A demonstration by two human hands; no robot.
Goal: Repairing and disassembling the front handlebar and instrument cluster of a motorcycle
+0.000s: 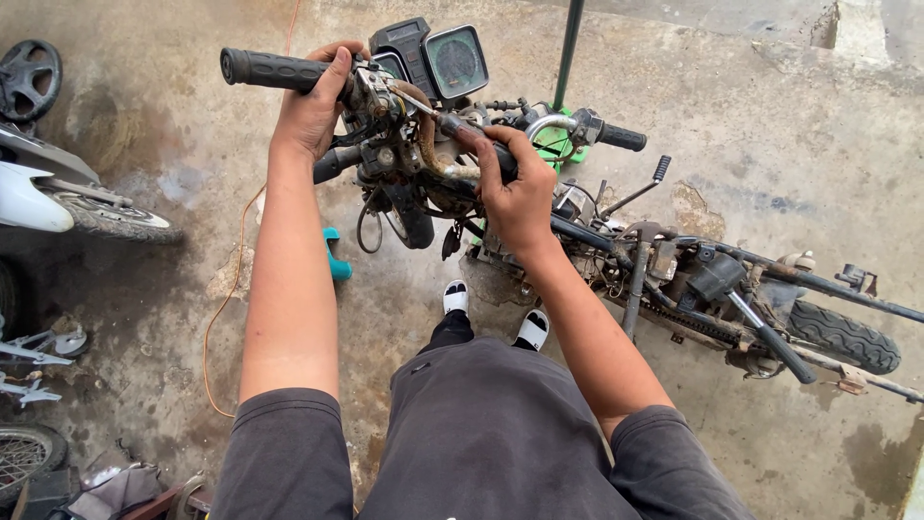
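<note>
Far left: a white motorbike (38,197) with its tyre on the floor, and a small black wheel (29,77) above it.
Cord: a thin orange cord (219,318) lies on the grey floor (770,125) by the left arm.
Left hand: the left hand (313,106) is wrapped tight around the handlebar, just beside the black rubber grip (269,69), which sticks out to the left.
Blue thing: a small blue thing (335,255) sits on the floor under the handlebar.
Dials: two dials (438,60) sit at the top of the old bike, between the hands.
Right hand: the right hand (515,193) is closed on the rusty middle part of the handlebar (452,154), below the dials.
Hands: they are apart, each one clamped on the handlebar.
Feet: white shoes (496,313) stand close to the bike.
Old bike: the stripped motorbike frame (693,279) stretches to the right, with its back tyre (842,337) at the far end.
</note>
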